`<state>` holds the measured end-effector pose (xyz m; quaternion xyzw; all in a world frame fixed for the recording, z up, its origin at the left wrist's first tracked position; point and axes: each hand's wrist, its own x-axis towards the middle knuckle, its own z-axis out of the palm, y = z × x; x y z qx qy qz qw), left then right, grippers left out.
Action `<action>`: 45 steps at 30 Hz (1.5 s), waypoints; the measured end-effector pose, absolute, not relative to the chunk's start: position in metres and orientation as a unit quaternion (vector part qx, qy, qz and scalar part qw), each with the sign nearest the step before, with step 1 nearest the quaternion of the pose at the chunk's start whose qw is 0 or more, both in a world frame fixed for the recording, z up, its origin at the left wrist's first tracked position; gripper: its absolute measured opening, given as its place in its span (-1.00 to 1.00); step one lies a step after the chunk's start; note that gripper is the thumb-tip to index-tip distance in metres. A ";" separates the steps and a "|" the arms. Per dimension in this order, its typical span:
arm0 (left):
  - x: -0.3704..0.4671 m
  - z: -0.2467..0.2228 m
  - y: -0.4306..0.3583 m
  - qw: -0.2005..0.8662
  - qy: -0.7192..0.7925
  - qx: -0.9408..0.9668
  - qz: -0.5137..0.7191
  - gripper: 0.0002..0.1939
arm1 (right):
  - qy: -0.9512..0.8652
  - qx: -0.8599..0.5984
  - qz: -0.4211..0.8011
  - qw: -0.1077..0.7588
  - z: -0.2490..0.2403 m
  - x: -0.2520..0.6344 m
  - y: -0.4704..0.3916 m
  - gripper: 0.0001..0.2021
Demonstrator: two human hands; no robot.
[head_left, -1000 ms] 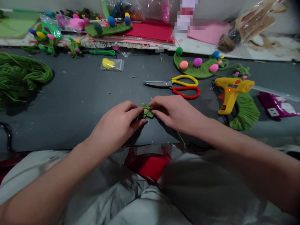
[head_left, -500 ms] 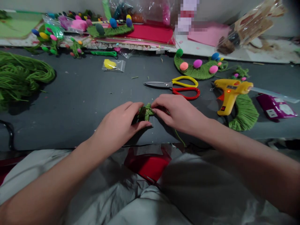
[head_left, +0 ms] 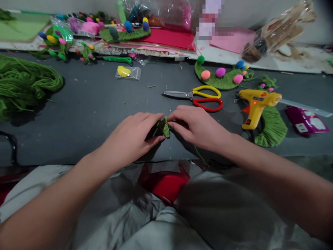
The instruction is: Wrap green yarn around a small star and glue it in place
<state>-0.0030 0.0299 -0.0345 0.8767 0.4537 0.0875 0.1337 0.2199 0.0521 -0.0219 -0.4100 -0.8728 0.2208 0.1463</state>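
We look down at our two bare hands meeting over a dark grey table (head_left: 85, 104), near its front edge. Between them sits a small green piece (head_left: 164, 126), a knot of green cord or leaves, resting on or just above the table surface. Our left hand (head_left: 132, 137) comes in from the lower left, its fingers curled and its fingertips pinching the left side of the green piece. Our right hand (head_left: 197, 126) comes in from the lower right, thumb and forefinger pinching the right side of the same piece, the other fingers folded loosely. The two hands almost touch each other around it

Just beyond the right hand lies a pair of scissors (head_left: 194, 96), closed, with one yellow handle and one red handle, blades pointing left. To the right of the scissors a yellow glue gun (head_left: 256, 104) stands upright with a small red light showing on it, and it leans on a green cord-wrapped ring (head_left: 273, 128). Behind the scissors is a curved green arc (head_left: 221, 78) topped with pink, purple, blue and green balls. A purple packet (head_left: 305, 119) lies at the far right. At the left edge a heap of green cord (head_left: 23, 83) spreads over the table. A small clear bag (head_left: 127, 72) with something yellow inside lies in the middle distance. Along the back are red and pink sheets (head_left: 169, 36) and more coloured balls. Below the table edge we see grey cloth (head_left: 135, 215) over our lap
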 end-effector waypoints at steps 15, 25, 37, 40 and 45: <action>0.008 -0.029 0.024 0.098 0.501 0.858 0.066 -0.52 | -0.882 -0.406 0.211 0.116 -0.026 0.221 0.047 -0.81; -0.011 -0.031 0.027 0.192 0.469 0.855 0.108 -0.63 | -0.886 -0.401 0.207 0.112 -0.026 0.223 0.047 -0.79; -0.012 -0.032 0.022 0.115 0.426 0.896 0.044 -0.51 | -0.881 -0.409 0.216 0.098 -0.024 0.223 0.040 -0.77; -0.012 -0.032 0.022 0.116 0.429 0.895 0.040 -0.47 | -0.881 -0.407 0.220 0.098 -0.023 0.223 0.038 -0.78; -0.012 -0.030 0.022 0.118 0.451 0.883 0.050 -0.42 | -0.882 -0.405 0.220 0.100 -0.023 0.225 0.036 -0.78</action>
